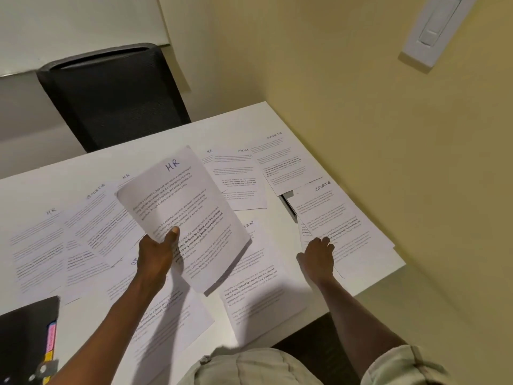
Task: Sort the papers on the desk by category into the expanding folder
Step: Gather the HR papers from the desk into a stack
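1. Left hand [156,252]: closed on a thin stack of sheets headed "HR" [183,215], thumb on the top face, fingers underneath. The stack is held clear of the desk, tilted, its heading end pointing away from the person.
2. Right hand [317,258]: palm down, fingers spread slightly, fingertips [326,241] resting on the near edge of the "SPORTS" sheets [337,215] at the right side of the desk. It grips nothing.
3. White desk [369,269]: covered with loose printed sheets, each with a handwritten heading at its far edge.
4. Left zone: an "HR" sheet [39,245] lies beside a "SPORTS" sheet [94,218]; they overlap. Another "HR" heading shows just behind the held stack.
5. Far zone: an "ADM" sheet [238,179] lies between a partly covered "HR" sheet [206,157] and a second "SPORTS" sheet [283,162] near the wall.
6. Near zone: further sheets lie under and in front of the held stack; one heading ending in "MIN" is partly hidden.
7. Expanding folder [25,337]: black, at the near left corner of the desk, with pink and yellow tabs [50,343] on its edge. Whether it stands open cannot be determined.
8. Black chair [111,98]: stands beyond the far edge of the desk.
9. Yellow wall [374,107]: borders the desk on the right and carries a white switch plate [435,29].
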The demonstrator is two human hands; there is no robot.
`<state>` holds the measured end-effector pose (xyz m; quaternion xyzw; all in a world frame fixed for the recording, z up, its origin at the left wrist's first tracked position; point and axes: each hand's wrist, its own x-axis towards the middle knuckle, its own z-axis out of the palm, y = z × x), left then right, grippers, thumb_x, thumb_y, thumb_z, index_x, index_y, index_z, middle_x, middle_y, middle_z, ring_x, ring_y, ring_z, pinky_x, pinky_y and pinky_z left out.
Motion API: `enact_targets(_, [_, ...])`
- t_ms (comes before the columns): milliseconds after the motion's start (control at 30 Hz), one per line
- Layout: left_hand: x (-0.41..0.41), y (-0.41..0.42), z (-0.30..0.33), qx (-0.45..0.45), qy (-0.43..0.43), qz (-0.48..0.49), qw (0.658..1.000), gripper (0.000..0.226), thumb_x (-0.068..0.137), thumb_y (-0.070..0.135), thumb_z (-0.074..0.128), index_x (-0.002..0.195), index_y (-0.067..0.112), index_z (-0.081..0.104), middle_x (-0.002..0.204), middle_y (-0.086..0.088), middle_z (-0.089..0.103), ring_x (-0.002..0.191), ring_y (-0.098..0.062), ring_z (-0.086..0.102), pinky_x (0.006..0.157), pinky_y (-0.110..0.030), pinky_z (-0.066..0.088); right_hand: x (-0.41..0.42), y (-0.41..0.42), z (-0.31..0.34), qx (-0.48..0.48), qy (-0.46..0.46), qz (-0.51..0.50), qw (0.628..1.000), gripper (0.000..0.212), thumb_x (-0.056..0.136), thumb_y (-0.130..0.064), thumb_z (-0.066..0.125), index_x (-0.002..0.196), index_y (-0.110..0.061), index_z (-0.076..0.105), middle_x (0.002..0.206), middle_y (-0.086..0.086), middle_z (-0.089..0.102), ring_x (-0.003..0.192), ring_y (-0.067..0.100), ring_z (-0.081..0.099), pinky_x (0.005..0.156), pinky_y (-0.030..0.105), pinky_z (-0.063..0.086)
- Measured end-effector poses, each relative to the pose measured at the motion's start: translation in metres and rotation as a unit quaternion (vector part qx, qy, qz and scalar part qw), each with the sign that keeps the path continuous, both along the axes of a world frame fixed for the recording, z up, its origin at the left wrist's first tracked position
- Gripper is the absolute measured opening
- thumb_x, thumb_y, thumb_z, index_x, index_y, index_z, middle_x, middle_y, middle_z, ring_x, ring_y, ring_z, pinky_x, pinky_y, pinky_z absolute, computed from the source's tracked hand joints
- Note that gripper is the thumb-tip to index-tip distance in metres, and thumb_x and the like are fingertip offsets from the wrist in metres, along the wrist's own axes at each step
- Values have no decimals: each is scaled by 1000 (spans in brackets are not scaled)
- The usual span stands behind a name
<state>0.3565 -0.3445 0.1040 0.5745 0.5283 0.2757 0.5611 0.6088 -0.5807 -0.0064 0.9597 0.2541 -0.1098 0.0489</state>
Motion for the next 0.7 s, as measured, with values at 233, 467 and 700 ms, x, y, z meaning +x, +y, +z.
enact_targets(233, [9,-1,3,-20,6,-11,1000,50,90,32,70,133,13,53,111,-6,67,103,-30,63,92,-48,53,2,5,3,-12,4,-16,1000,17,71,-2,65,88,3,64,81,16,57,74,30,55,61,34,47])
enact_targets(467, [14,2,11,-25,-5,-8,1000,42,92,26,68,129,10,54,104,-6,67,98,-28,63,86,-44,53,23,8,12,176,72,-126,974,10,68,-2,67,66,-6,58,69,14,55,57,30,56,47,30,44])
enact_targets(700, [16,8,19,-10,-5,10,1000,36,94,25,66,124,9,56,95,-4,66,90,-27,65,74,-36,53,9,40,94,386,-49,-76,918,12,87,-16,61,85,-4,65,88,12,60,79,26,57,66,28,41])
